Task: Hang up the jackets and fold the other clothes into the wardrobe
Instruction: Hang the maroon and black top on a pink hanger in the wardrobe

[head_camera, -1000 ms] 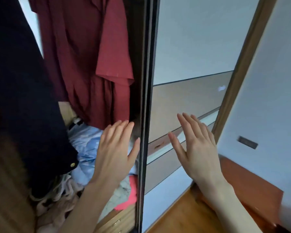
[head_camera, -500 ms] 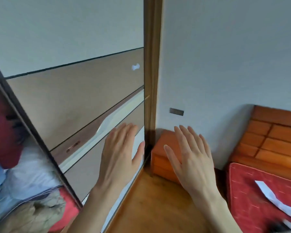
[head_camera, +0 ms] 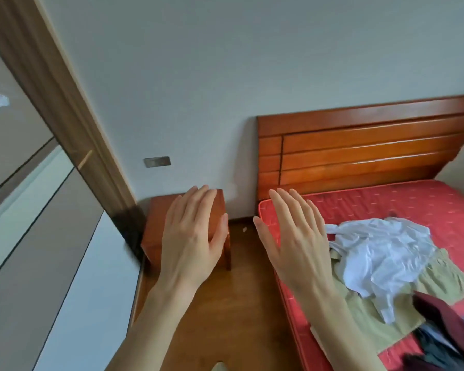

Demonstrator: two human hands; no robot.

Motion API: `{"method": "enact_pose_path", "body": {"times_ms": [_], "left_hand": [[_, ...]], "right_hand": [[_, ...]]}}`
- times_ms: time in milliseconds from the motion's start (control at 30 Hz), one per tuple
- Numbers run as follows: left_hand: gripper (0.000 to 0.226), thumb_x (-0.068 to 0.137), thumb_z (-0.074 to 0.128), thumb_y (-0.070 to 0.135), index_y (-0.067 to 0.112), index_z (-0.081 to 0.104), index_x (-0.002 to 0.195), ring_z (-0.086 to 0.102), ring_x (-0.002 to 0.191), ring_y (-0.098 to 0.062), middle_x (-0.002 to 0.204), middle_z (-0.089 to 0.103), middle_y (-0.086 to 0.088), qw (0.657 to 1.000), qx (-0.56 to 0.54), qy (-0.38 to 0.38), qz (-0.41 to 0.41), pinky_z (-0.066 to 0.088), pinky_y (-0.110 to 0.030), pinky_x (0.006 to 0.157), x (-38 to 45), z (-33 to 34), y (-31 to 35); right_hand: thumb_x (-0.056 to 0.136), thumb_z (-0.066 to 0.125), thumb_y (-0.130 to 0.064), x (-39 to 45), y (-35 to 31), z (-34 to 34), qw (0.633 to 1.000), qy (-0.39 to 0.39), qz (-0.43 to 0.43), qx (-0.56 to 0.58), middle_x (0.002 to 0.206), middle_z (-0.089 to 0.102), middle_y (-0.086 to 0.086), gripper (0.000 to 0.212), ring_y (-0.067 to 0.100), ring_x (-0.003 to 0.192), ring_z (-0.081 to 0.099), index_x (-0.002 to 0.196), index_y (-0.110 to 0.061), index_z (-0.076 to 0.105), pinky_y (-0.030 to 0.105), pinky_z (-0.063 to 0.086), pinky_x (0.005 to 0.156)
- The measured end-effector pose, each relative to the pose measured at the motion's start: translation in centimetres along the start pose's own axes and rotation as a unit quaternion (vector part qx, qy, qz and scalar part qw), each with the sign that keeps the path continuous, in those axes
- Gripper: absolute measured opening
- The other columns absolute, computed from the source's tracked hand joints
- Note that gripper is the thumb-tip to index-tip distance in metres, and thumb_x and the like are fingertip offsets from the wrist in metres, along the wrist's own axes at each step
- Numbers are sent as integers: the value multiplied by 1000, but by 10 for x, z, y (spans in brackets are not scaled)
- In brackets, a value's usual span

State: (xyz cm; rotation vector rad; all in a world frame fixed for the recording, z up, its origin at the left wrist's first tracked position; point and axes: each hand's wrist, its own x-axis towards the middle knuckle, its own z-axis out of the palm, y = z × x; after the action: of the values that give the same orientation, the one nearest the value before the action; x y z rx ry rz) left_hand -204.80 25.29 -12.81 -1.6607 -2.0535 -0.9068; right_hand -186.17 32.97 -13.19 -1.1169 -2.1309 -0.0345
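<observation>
While both hands hover empty, fingers straight | left (head_camera: 192,242) over nightstand (head_camera: 156,207) | right (head_camera: 295,242) at mattress edge (head_camera: 264,207)

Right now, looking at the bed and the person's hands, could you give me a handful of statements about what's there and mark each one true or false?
1. Both hands are empty, fingers straight. True: the left hand and the right hand hold nothing.
2. A white shirt lies crumpled on the red mattress. True.
3. The white shirt lies under the beige garment. False: it lies on top of the beige garment.
4. The bedside table stands to the right of the bed. False: it stands to the left, between the wardrobe frame and the wooden headboard.
5. The right hand grips the dark red garment. False: the dark red garment lies untouched.
</observation>
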Motion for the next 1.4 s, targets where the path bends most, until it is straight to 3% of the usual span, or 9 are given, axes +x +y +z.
{"method": "enact_pose_path", "body": {"times_ms": [100, 267, 367, 600, 733, 967, 1100, 1267, 1400], "left_hand": [[53, 107, 45, 50, 16, 55, 147, 48, 143, -22, 151, 57, -5, 998, -34, -25, 46, 38, -41, 120, 25, 38, 13], [53, 106, 48, 47, 14, 55, 147, 47, 145, -23, 151, 55, -6, 985, -112, -72, 110, 43, -51, 117, 68, 91, 41], [52, 106, 50, 45, 13, 56, 146, 46, 145, -23, 151, 56, -6, 972, -152, -92, 153, 42, -52, 117, 91, 117, 62], [55, 108, 43, 51, 12, 56, 145, 45, 146, -20, 150, 57, -5, 927, -246, -120, 256, 39, -46, 120, 127, 176, 106], [51, 106, 53, 43, 10, 55, 145, 46, 144, -22, 147, 58, -6, 891, -300, -142, 310, 39, -44, 119, 118, 200, 148], [55, 106, 43, 48, 10, 54, 145, 49, 140, -26, 146, 58, -7, 825, -371, -195, 379, 39, -44, 116, 91, 222, 239], [49, 104, 49, 42, 11, 55, 141, 53, 136, -28, 141, 61, -7, 790, -407, -202, 412, 40, -43, 113, 64, 231, 291], [47, 103, 54, 36, 10, 56, 141, 53, 135, -29, 140, 61, -7, 769, -417, -225, 430, 41, -43, 114, 28, 242, 367], [49, 103, 48, 39, 11, 55, 143, 53, 134, -28, 142, 60, -4, 755, -418, -238, 445, 42, -42, 114, 5, 252, 433]], "right_hand": [[106, 50, -50, 1, 31, 1, 999, 18, 43, -27, 149, 58, 5, 56, 24, 147, 46, 146, -11, 57, 49, 37, 119], [106, 52, -46, 8, 71, -6, 983, 61, 146, -95, 149, 59, 5, 55, 25, 147, 46, 147, -10, 55, 44, 33, 123], [106, 50, -46, 11, 89, -9, 968, 86, 197, -127, 150, 58, 6, 56, 25, 147, 46, 148, -10, 54, 48, 35, 122], [105, 50, -49, 11, 125, -19, 924, 107, 290, -223, 152, 56, 6, 59, 25, 147, 45, 148, -11, 54, 47, 33, 123], [108, 50, -47, -8, 136, -38, 892, 133, 338, -270, 149, 58, 8, 54, 28, 146, 47, 146, -9, 56, 48, 34, 122], [105, 47, -52, -70, 156, -84, 818, 153, 441, -336, 150, 57, 4, 59, 24, 147, 44, 148, -11, 53, 45, 29, 125], [105, 49, -50, -107, 176, -110, 777, 177, 486, -359, 147, 59, 5, 57, 24, 145, 46, 146, -11, 55, 47, 33, 123], [105, 55, -46, -154, 212, -148, 752, 181, 522, -360, 148, 59, 5, 55, 24, 147, 44, 148, -11, 53, 48, 35, 121], [108, 49, -48, -192, 254, -187, 737, 184, 550, -348, 150, 57, 3, 55, 23, 148, 43, 150, -13, 51, 48, 34, 122]]}}
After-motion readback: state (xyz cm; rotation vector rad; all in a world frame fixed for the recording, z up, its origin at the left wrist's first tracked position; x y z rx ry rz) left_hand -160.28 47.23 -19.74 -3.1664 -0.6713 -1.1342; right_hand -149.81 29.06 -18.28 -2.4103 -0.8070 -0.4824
